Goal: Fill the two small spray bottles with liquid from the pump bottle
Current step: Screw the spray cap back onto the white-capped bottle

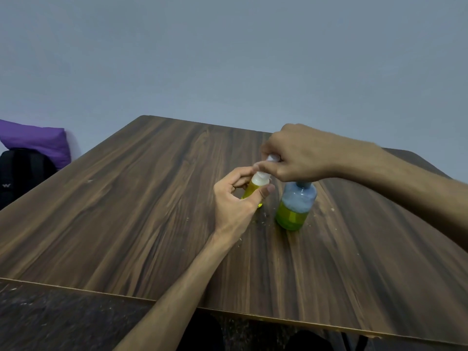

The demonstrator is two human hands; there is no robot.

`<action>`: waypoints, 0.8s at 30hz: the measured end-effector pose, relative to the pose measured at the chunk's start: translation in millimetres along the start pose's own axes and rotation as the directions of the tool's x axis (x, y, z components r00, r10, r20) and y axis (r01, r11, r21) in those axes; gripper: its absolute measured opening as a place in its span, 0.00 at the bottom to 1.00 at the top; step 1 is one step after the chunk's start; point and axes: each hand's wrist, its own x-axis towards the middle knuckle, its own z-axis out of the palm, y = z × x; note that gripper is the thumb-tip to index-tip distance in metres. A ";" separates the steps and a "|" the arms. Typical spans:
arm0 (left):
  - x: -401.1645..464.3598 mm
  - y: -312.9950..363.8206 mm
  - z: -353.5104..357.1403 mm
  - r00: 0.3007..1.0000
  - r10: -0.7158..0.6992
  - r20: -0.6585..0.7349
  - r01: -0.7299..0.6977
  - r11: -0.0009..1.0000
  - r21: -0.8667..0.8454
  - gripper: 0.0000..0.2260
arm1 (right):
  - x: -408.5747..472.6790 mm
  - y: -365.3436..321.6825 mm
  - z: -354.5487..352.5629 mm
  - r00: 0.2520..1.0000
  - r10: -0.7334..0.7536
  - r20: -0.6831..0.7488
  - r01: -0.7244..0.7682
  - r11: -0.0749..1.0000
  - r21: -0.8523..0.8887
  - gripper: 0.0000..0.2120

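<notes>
Head view: right hand (pixel 301 155) hides pump head.

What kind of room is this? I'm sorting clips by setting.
Probably a home or dorm room, not a lab: a wood-grain table against a bare wall, with a purple pillow and black backpack beside it.

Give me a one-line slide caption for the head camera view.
Left hand holds a small spray bottle under the pump bottle nozzle, right hand on the pump.
</notes>
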 end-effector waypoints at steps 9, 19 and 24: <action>0.8 0.1 0.5 1.000 0.016 0.010 -0.016 1.000 -0.004 0.14 | -7.8 -2.0 -10.8 0.996 -0.011 0.088 0.008 0.999 0.035 0.12; 0.8 -0.1 0.1 1.000 0.016 0.003 -0.016 1.000 -0.010 0.14 | -7.2 -1.3 -3.7 0.996 0.027 0.082 -0.031 0.998 0.054 0.22; 1.7 -3.5 -1.0 1.000 0.006 0.005 -0.006 1.000 -0.002 0.14 | -4.4 -2.6 1.1 0.989 0.143 -0.029 -0.140 0.985 0.097 0.31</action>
